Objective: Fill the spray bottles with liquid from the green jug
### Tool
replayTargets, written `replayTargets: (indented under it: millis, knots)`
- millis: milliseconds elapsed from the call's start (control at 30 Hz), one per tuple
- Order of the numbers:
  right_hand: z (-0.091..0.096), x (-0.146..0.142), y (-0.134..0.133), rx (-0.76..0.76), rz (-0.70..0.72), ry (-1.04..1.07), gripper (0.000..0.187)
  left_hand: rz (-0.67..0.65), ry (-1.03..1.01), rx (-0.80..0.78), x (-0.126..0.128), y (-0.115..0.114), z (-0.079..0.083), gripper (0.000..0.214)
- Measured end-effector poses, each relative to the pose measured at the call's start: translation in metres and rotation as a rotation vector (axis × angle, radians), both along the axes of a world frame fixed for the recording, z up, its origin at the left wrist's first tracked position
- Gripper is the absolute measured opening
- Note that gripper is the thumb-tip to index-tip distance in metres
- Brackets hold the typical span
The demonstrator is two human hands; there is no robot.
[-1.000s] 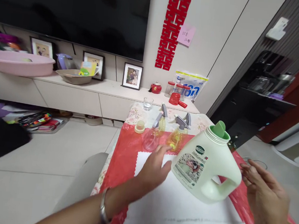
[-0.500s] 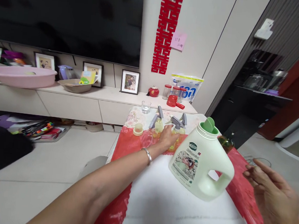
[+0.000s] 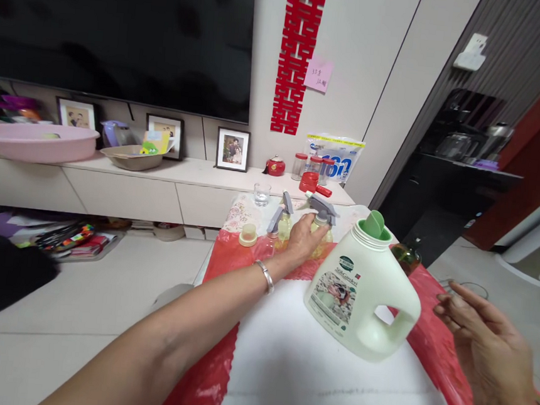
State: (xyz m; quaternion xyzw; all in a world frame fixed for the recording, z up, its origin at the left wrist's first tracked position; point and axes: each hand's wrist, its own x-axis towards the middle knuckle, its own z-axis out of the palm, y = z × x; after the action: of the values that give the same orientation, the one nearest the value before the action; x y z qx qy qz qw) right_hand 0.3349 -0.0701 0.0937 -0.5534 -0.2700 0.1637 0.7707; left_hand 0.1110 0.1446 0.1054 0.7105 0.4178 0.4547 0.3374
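My left hand (image 3: pixel 303 235) reaches far over the table and is closed round a yellow spray bottle with a grey trigger head (image 3: pixel 322 214), lifted slightly. Two more spray bottles, a pink one (image 3: pixel 271 231) and a yellow one (image 3: pixel 285 219), stand just left of it. A pale green detergent jug (image 3: pixel 361 292) with an open green spout stands on the white sheet (image 3: pixel 311 382) in front of me. My right hand (image 3: pixel 484 347) hovers open beside the jug's handle, fingers stretched out, touching nothing.
A red cloth (image 3: pixel 226 268) covers the table. A small yellow cap (image 3: pixel 248 234), a drinking glass (image 3: pixel 262 193) and a brown bottle (image 3: pixel 406 257) stand at the far end. Behind are a low cabinet (image 3: pixel 158 186) with basins, photo frames and jars, and a television.
My left hand went forward from the near spray bottles, closed round the yellow one and raised it a little. My right hand stayed open beside the jug.
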Motion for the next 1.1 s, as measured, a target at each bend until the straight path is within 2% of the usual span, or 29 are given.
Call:
replayTargets:
  millis: [100,167,267,333,400,500,600,700,767,900,1000,1100]
  knots:
    - [0.005,-0.005,0.001,0.027,-0.009,-0.013,0.059,0.024,-0.062,0.078,-0.014,-0.007,0.036,0.017]
    - [0.013,-0.014,-0.003,0.057,-0.031,-0.043,0.058,-0.018,-0.192,0.151,-0.031,-0.018,0.057,0.020]
    - [0.030,-0.040,-0.015,0.114,-0.068,-0.146,0.054,-0.092,-0.371,0.150,-0.065,-0.044,0.074,0.023]
    - [0.040,-0.064,-0.023,0.117,-0.066,-0.220,0.051,-0.109,-0.389,0.087,-0.090,-0.067,0.070,0.027]
    - [0.042,-0.091,-0.025,0.050,0.039,-0.294,0.047,-0.096,-0.392,-0.003,-0.112,-0.092,0.055,0.027]
    - [0.030,-0.132,-0.016,-0.117,0.448,-0.503,0.045,-0.091,-0.449,-0.169,-0.135,-0.127,0.025,0.031]
    - [0.009,-0.170,0.001,-0.280,0.770,-0.570,0.081,-0.119,-0.583,-0.322,-0.144,-0.154,0.004,0.037]
    - [-0.006,-0.197,0.012,-0.366,0.953,-0.487,0.118,-0.150,-0.708,-0.396,-0.144,-0.168,0.001,0.042]
    - [-0.010,-0.206,0.015,-0.369,1.029,-0.405,0.127,-0.158,-0.732,-0.415,-0.143,-0.171,0.004,0.043]
    - [-0.010,-0.209,0.016,-0.238,1.271,-0.153,0.113,-0.205,-0.691,-0.449,-0.151,-0.172,0.008,0.048]
    - [-0.006,-0.209,0.016,-0.164,1.528,0.107,0.105,-0.315,-0.707,-0.513,-0.163,-0.173,0.005,0.046]
    - [-0.004,-0.213,0.016,-0.121,1.716,0.304,0.093,-0.436,-0.754,-0.541,-0.172,-0.173,0.004,0.041]
